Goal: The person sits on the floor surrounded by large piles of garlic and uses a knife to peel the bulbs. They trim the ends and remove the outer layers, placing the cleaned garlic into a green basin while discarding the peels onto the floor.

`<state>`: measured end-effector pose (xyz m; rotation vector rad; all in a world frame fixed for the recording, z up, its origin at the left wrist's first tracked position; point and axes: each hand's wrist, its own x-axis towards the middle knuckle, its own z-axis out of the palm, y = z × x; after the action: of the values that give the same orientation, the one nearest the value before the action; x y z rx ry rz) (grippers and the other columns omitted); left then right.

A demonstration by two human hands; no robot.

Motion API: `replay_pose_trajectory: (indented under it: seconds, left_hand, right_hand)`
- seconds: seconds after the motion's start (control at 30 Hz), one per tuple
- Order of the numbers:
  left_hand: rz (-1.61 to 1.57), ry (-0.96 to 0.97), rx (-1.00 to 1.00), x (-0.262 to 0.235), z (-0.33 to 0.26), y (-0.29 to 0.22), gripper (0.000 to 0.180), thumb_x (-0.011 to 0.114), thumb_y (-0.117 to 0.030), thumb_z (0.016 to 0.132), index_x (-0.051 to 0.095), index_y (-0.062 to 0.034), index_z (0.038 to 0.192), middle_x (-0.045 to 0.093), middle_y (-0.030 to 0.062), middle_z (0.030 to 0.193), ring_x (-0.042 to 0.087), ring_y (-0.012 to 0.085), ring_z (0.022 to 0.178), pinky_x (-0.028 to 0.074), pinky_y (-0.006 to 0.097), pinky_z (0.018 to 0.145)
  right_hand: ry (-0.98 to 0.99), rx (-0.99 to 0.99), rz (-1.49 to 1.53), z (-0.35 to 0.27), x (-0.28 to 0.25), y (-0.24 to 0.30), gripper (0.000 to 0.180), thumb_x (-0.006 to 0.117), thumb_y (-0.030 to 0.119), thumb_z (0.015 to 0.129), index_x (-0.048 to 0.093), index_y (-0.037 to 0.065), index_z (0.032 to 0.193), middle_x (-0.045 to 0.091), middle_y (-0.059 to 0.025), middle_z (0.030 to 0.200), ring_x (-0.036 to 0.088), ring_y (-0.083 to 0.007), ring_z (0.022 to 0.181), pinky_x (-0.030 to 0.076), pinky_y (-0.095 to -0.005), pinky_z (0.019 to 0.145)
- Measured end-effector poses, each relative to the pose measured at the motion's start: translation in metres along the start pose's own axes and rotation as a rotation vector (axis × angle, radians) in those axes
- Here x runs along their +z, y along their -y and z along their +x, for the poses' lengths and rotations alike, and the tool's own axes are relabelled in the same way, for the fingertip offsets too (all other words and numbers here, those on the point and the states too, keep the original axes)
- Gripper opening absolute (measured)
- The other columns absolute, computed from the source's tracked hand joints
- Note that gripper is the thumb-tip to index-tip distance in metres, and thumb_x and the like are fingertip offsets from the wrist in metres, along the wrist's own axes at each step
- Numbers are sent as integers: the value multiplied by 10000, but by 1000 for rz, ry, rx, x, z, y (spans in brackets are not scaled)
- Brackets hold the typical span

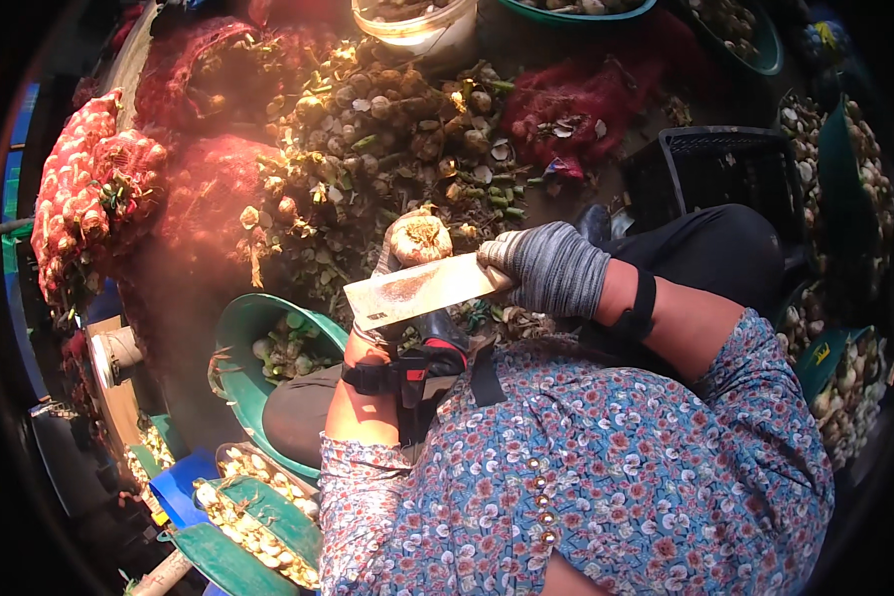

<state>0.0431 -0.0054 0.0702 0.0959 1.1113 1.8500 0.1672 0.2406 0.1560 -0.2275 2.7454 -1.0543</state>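
Note:
My left hand (384, 260), in a grey glove and mostly hidden behind a wide blade, is closed round a garlic bulb (422, 239). The bulb's root side faces up. In my right hand (551, 266), also in a grey knit glove, is a cleaver (422, 291) with a broad, flat, stained blade. Its handle is covered by my fingers. The blade lies just in front of the bulb and crosses over my left hand; I cannot tell whether it touches the bulb. Beyond both hands spreads a heap of garlic bulbs (387, 114) with cut stems and loose skins.
A green tub (230, 348) with garlic trimmings stands by my left leg. Red mesh sacks (79, 189) of garlic line the left side. A black crate (730, 139) is at the right, and a white bucket (437, 35) is at the back. Green containers (233, 556) hold garlic at lower left.

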Motion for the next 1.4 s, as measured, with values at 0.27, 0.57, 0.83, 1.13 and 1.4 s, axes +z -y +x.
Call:
replay_pose_trajectory:
  seconds: [0.27, 0.57, 0.83, 1.13, 1.4]
  left_hand:
    - [2403, -81, 994, -92, -18, 67, 404, 548, -264, 992, 465, -148, 1370, 485, 85, 1331, 495, 159, 1173, 490, 330, 883]
    - [1328, -111, 511, -13, -29, 42, 319, 655, -200, 921, 582, -112, 1218, 618, 59, 1177, 613, 223, 1034, 503, 336, 872]
    - [1121, 33, 540, 101, -45, -48, 577, 829, -280, 671, 570, -73, 1143, 546, 98, 1197, 508, 277, 1156, 408, 383, 1038]
    - [707, 11, 435, 78, -20, -10, 767, 768, -235, 831, 342, -47, 1441, 563, 140, 1272, 564, 237, 1178, 455, 364, 1007]
    - [1404, 22, 449, 42, 8, 17, 307, 592, -197, 935, 602, -89, 1222, 654, 114, 1155, 631, 275, 1064, 485, 396, 931]
  right_hand:
    - [73, 56, -35, 2, 6, 4, 310, 686, 150, 714, 647, 116, 1020, 670, -139, 867, 671, -357, 851, 528, -448, 706]
    - [7, 102, -16, 14, 40, -18, 255, 646, 223, 786, 635, 75, 994, 666, -179, 844, 660, -380, 839, 528, -445, 695]
    - [-147, 588, 293, 32, 12, -92, 268, 688, 208, 844, 674, 79, 1079, 706, -106, 861, 660, -211, 771, 520, -357, 706]
    - [-104, 168, 1080, 24, 15, -3, 380, 786, 221, 856, 640, 22, 1144, 693, -36, 1044, 611, -93, 972, 503, -286, 885]
    - [-128, 28, 430, 14, 8, -5, 474, 786, 396, 799, 634, 98, 1135, 693, -127, 1008, 681, -287, 924, 534, -353, 812]
